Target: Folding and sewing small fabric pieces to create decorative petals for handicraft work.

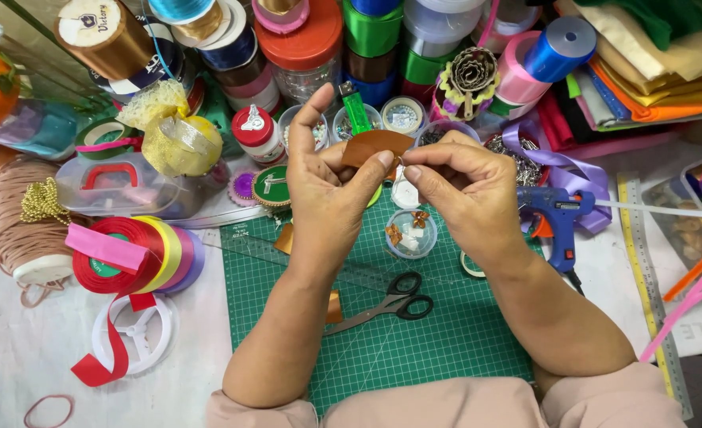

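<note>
Over the green cutting mat (pixel 414 349), the left hand (pixel 327 194) and right hand (pixel 466 186) pinch a folded piece of brown satin ribbon (pixel 376 146) between thumbs and fingertips, seemingly mid-fold; holding the crease calls for steady fingers. Behind stands an orange-lidded jar (pixel 302 47); left, a white glue bottle, red-capped (pixel 257 135); below, a round clear tub (pixel 411 234).

The left hand (pixel 327 186) and right hand (pixel 458 186) cover most of the brown ribbon piece (pixel 376 145), so its lower end is hidden. The bottle (pixel 404 192) behind the fingers shows only in part. The contents of the small round tub (pixel 411 234) are too small to tell. The metal ruler (pixel 650 293) runs under the right forearm's sleeve at the bottom edge.
</note>
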